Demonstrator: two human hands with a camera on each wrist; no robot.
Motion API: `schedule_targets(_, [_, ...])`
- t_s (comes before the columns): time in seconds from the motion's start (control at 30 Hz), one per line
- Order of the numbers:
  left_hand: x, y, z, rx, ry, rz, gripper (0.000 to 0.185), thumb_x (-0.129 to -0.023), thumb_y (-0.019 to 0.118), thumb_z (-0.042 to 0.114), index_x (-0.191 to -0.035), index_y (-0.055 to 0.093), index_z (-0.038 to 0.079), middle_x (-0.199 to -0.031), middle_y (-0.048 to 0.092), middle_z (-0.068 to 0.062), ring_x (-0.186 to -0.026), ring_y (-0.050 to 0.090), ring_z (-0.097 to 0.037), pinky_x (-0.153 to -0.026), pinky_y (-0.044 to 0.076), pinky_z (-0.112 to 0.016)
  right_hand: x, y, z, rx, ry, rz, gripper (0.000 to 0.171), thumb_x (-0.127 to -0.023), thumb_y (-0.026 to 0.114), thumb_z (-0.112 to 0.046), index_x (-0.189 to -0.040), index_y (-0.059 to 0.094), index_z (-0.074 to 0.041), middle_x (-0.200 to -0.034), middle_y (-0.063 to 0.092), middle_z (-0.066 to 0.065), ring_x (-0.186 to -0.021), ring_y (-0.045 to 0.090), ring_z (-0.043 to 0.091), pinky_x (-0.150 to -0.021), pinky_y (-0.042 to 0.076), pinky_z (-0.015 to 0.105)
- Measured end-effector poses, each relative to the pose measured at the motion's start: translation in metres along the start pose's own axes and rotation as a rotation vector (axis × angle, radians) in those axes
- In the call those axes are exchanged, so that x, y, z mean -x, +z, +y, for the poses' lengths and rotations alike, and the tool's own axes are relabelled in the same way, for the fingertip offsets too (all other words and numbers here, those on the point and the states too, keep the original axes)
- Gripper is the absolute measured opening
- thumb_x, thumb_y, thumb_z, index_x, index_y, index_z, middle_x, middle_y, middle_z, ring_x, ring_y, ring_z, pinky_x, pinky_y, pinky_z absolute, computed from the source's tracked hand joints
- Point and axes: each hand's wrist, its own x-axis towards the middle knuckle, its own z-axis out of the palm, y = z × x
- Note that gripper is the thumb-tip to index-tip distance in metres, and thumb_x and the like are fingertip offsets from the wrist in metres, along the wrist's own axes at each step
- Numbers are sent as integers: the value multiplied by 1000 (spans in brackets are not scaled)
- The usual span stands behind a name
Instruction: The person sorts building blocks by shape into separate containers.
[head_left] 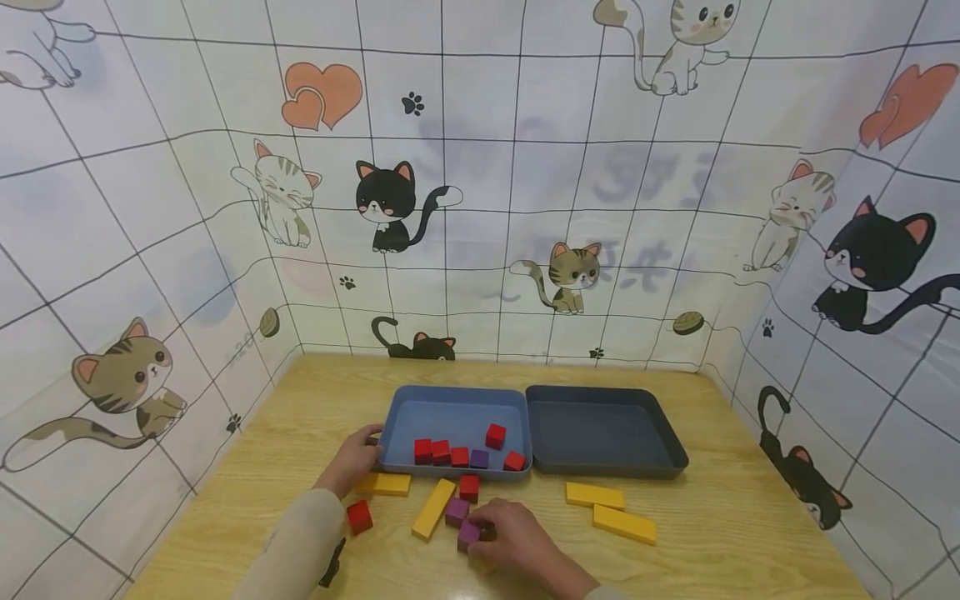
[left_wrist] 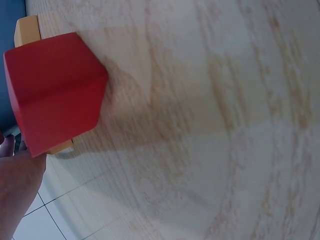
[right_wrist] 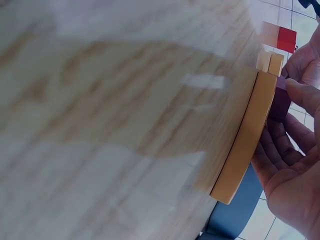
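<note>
My left hand [head_left: 356, 460] holds the left rim of the blue tray [head_left: 457, 398]; its fingertips are partly hidden. Several red cubes [head_left: 495, 436] and a purple cube [head_left: 479, 459] lie in that tray, mostly along its near side. Below the tray, my right hand [head_left: 517, 537] pinches another purple cube [head_left: 468, 536] between thumb and fingers, low over the table. Just beyond it are a further purple cube [head_left: 457, 512] and a red cube [head_left: 468, 487]. In the right wrist view, a yellow block [right_wrist: 245, 142] lies beside the pinched cube.
A dark grey tray [head_left: 603, 425] adjoins the blue one on the right. Two yellow blocks [head_left: 624, 524] lie before it. Left of the purple cubes are a slanted yellow block [head_left: 433, 509], another yellow block [head_left: 388, 484] and a red cube [head_left: 359, 517]. Cat-patterned walls [head_left: 480, 208] enclose the table.
</note>
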Motion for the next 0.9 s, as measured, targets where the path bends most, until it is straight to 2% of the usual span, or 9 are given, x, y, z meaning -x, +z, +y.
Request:
schedule_targets(0.23, [0,0,-1,3,4,0,48,-101,43,4,-148,38,-1,-137,48,-29,-119,52,-39,-103,41,-56,-1,-3,-3,-41,18,-18,27,-81,79,-22,-107,77,-14,-86,59,-15,-76,52,3,-69,47,23])
schedule_targets(0.47, [3,0,2,-4,20,5,48,-100,42,3,-148,38,-3,-137,47,-30,-118,51,-40,-103,41,-56,-1,-8,-7,-74,41,-16,33,-83,77,-26,-112,75,-10,-93,62,-11,-84,57,6,-75,52,27])
schedule_targets(0.9, [3,0,3,-6,21,6,47,-100,42,3,-147,38,-4,-136,48,-31,-118,52,-40,-103,41,-55,-3,-14,-6,-82,-38,40,25,-83,77,-23,-105,76,-12,-93,65,-10,-88,62,13,-77,52,28])
